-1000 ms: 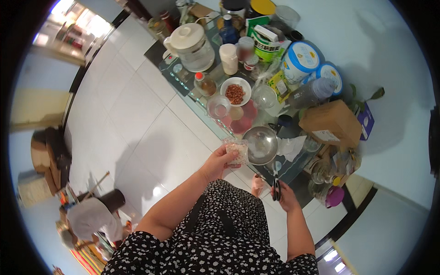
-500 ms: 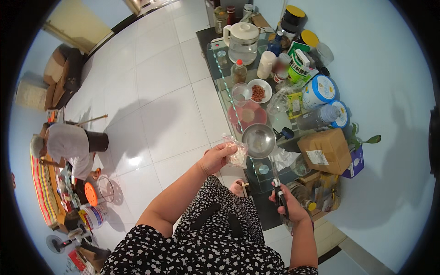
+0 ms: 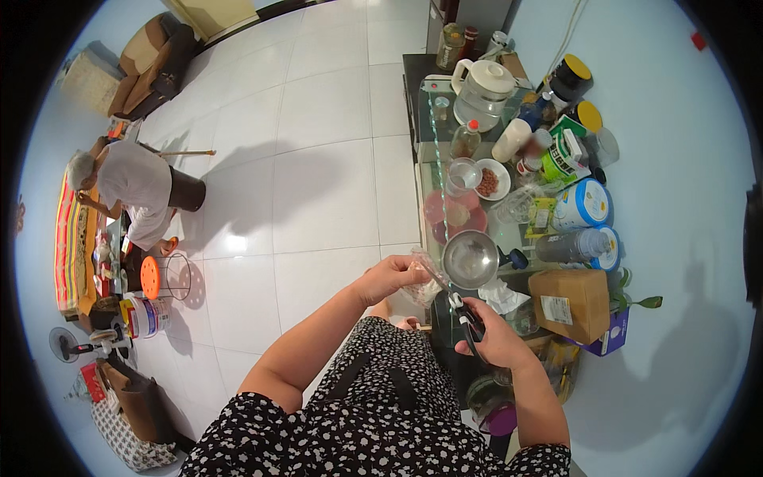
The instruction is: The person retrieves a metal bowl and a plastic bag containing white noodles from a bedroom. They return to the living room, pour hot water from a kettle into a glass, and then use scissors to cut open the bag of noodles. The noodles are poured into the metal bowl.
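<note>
My left hand [image 3: 388, 280] pinches a small clear plastic bag [image 3: 420, 292] with pale contents. In my right hand [image 3: 497, 338] is a pair of scissors [image 3: 467, 316] with black handles, gripped with my fingers through or round them. Their silver blades reach up to the bag's upper edge; whether they touch or cut it I cannot tell. Just beyond the bag and scissors, a round metal bowl [image 3: 470, 260] stands on the glass table [image 3: 445, 179], nothing visible in it. Behind the bowl are a pink plate [image 3: 439, 208] and a white dish [image 3: 499, 173] of reddish-brown nuts or beans.
A glass jug [image 3: 481, 99], a red-capped bottle [image 3: 466, 141], cans and jars crowd the table's far and right parts. A cardboard box [image 3: 568, 306] stands against the wall at right. Another person [image 3: 135, 187] sits far left, near an orange stool [image 3: 150, 277].
My right hand has brought the scissors up and left, so their blades are now at the plastic bag. My view has shifted, and the table appears further right.
</note>
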`<state>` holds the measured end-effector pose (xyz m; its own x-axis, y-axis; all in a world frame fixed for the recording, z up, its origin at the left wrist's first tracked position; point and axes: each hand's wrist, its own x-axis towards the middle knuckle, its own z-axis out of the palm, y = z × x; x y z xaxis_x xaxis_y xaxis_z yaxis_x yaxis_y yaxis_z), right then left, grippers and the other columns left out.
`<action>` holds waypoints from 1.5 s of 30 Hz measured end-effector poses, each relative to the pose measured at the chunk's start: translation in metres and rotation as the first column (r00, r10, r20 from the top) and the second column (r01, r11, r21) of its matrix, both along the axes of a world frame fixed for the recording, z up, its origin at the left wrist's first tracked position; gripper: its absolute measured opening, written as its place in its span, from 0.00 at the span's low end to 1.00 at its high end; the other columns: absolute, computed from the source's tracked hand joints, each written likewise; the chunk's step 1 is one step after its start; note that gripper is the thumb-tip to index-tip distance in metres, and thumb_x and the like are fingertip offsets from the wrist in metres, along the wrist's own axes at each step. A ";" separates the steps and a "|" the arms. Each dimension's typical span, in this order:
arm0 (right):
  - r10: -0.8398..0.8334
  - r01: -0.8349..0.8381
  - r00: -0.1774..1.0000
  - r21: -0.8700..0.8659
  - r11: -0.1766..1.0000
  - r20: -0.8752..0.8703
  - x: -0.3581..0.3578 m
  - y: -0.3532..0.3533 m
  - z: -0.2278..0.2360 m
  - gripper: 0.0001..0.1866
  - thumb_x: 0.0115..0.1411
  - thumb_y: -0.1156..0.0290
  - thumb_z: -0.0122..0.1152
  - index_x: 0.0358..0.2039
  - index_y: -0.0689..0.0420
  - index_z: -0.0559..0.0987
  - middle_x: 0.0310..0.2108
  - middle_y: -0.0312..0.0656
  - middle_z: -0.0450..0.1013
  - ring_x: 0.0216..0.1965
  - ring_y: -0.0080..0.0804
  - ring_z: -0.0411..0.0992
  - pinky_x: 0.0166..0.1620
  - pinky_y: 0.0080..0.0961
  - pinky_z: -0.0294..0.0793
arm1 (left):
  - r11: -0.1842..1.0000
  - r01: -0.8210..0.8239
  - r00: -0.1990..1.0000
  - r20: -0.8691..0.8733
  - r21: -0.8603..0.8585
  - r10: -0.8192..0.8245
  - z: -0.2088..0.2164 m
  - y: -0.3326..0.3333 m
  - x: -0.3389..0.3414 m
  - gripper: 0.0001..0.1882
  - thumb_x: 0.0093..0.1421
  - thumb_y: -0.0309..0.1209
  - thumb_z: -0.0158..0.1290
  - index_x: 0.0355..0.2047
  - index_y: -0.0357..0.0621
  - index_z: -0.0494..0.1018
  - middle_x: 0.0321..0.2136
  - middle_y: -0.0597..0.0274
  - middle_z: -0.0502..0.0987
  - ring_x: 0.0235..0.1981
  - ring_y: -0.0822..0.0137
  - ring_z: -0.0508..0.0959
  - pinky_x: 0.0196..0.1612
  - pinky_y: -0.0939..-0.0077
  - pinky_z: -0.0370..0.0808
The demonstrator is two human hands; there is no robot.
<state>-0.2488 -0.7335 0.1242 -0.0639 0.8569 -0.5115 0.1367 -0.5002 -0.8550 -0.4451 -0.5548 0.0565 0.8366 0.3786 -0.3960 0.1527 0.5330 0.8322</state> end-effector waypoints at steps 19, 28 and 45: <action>-0.192 0.178 0.972 0.103 0.979 0.138 0.012 -0.014 -0.013 0.35 0.42 0.68 0.76 0.50 0.62 0.70 0.38 0.40 0.73 0.33 0.20 0.71 0.37 0.20 0.72 | 0.995 0.101 0.994 -0.046 0.004 -0.100 0.001 0.007 0.028 0.10 0.59 0.34 0.55 0.35 0.41 0.78 0.31 0.71 0.76 0.35 0.77 0.72 0.42 0.79 0.70; -0.292 0.244 0.928 0.218 0.945 0.230 0.020 -0.039 -0.013 0.36 0.41 0.69 0.77 0.50 0.61 0.69 0.33 0.36 0.71 0.27 0.20 0.66 0.32 0.19 0.70 | 0.945 0.325 0.945 0.034 -0.025 -0.325 -0.025 -0.006 0.065 0.11 0.58 0.32 0.55 0.40 0.42 0.77 0.38 0.68 0.76 0.41 0.75 0.72 0.49 0.76 0.68; -0.162 0.171 0.897 0.016 0.985 0.411 0.023 -0.058 0.017 0.51 0.44 0.63 0.74 0.66 0.46 0.53 0.40 0.42 0.70 0.31 0.29 0.69 0.36 0.25 0.71 | 0.857 0.512 0.859 -0.020 0.057 -0.512 -0.006 -0.037 0.096 0.14 0.60 0.32 0.54 0.45 0.40 0.75 0.39 0.70 0.78 0.41 0.78 0.72 0.49 0.77 0.69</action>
